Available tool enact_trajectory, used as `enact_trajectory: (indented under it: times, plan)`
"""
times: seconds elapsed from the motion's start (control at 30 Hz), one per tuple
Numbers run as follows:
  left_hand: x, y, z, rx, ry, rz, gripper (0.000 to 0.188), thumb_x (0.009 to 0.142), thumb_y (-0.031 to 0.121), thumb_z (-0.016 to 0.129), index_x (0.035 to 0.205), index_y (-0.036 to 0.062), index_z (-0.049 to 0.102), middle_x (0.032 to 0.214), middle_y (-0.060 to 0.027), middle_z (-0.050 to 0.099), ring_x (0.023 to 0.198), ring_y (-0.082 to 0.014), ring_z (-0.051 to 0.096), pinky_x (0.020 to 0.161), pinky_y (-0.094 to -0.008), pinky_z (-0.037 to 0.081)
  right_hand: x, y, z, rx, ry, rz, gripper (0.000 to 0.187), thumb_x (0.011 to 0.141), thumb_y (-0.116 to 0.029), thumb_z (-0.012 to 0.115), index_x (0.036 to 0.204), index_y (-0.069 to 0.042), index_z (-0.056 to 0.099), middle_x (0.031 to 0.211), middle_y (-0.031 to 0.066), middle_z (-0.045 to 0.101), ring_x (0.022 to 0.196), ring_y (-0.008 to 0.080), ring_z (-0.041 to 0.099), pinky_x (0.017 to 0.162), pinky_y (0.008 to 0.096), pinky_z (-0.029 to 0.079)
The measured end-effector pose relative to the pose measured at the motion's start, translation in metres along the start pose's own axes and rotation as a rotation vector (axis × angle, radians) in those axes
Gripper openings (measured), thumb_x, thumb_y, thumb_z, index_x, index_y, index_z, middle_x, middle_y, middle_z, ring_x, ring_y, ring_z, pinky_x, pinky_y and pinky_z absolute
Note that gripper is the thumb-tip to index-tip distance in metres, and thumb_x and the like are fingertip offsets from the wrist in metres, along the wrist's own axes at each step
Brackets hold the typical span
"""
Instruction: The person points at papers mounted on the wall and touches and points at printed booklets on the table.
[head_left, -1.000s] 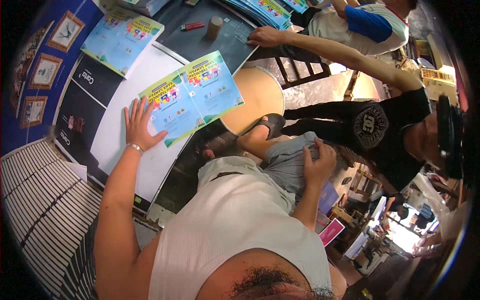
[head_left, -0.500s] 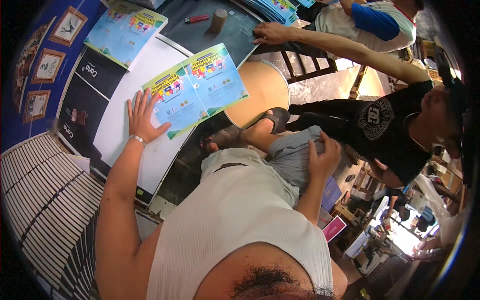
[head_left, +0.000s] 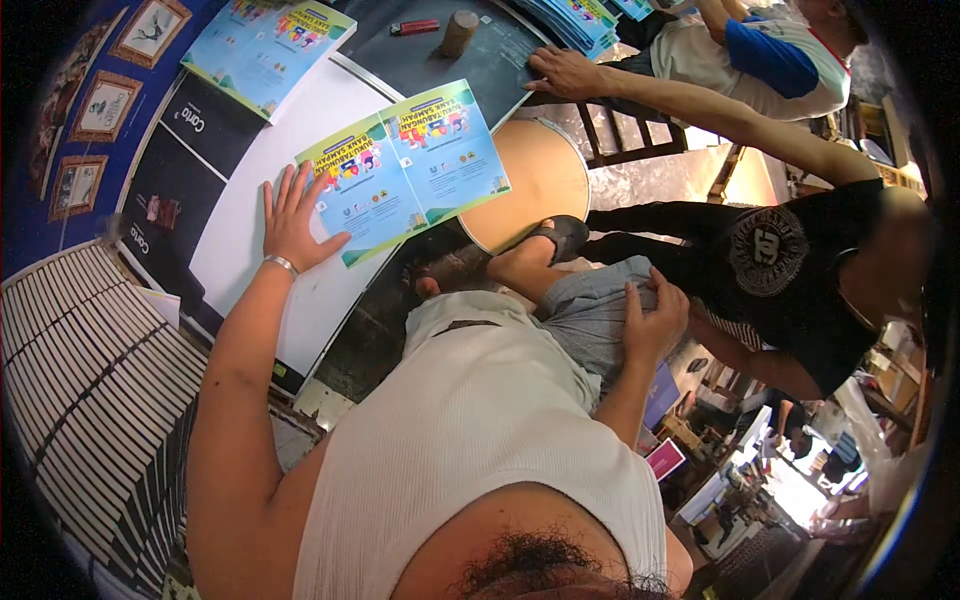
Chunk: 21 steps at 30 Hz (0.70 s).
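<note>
My left hand (head_left: 298, 222) lies flat with its fingers spread, at the left edge of a light-blue printed cover sheet (head_left: 400, 215) with two panels and colourful pictures. The fingertips touch the sheet and the palm rests on the white board (head_left: 235, 235) under it. The sheet's right panel reaches past the board's edge. My right hand (head_left: 657, 318) rests on grey shorts (head_left: 590, 300) over a bent knee, thumb apart from the fingers, holding nothing that I can see.
A stack of similar covers (head_left: 270, 50) lies at the far left. On the dark tabletop are a red cutter-like tool (head_left: 414, 27) and a short brown cylinder (head_left: 459, 34). A round tan stool (head_left: 540, 185) stands beyond. A co-worker's hand (head_left: 565, 72) touches the dark table's edge.
The whole view has shifted slightly, so the table and sheet appear a little further right and up. Both my hands keep their places on the sheet and the shorts.
</note>
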<state>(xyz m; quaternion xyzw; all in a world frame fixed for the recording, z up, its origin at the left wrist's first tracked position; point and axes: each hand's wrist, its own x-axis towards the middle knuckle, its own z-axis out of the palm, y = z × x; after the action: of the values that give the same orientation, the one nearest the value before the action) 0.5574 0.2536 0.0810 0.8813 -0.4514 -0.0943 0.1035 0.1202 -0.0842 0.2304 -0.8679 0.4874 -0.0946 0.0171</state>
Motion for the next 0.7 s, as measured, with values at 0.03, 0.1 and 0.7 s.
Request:
enact_trajectory:
  times: [0.03,0.1,0.7]
  plan:
    - [0.0,0.0,0.0,0.013,0.002,0.008,0.109,0.071,0.054,0.087,0.164,0.024,0.041,0.175,-0.0111,0.028,0.164,-0.0358,0.018,0.13,-0.0634,0.003,0.0,0.001,0.001,-0.01,0.006,-0.009,0.049,0.083,-0.035,0.084,0.124,-0.01,0.076,0.113,0.0085,0.075,0.116,0.0339,0.063,0.103,0.0482,0.047]
    - [0.0,-0.001,0.0,0.014,0.0,0.006,0.109,0.07,0.055,0.087,0.164,0.0239,0.041,0.175,-0.0111,0.028,0.164,-0.0358,0.018,0.13,-0.0635,0.003,0.0,0.0,0.0,-0.02,0.011,-0.019,0.049,0.083,-0.036,0.083,0.124,-0.01,0.076,0.112,0.0084,0.075,0.116,0.0338,0.063,0.103,0.048,0.047]
    - [-0.001,0.001,-0.002,-0.037,-0.017,-0.005,0.109,0.071,0.061,0.085,0.163,0.0207,0.043,0.176,-0.0125,0.025,0.164,-0.0371,0.014,0.131,-0.0641,0.0,0.001,-0.011,-0.002,-0.039,0.085,0.001,0.05,0.081,-0.033,0.084,0.126,-0.013,0.075,0.103,0.0073,0.071,0.115,0.0321,0.062,0.102,0.0481,0.048]
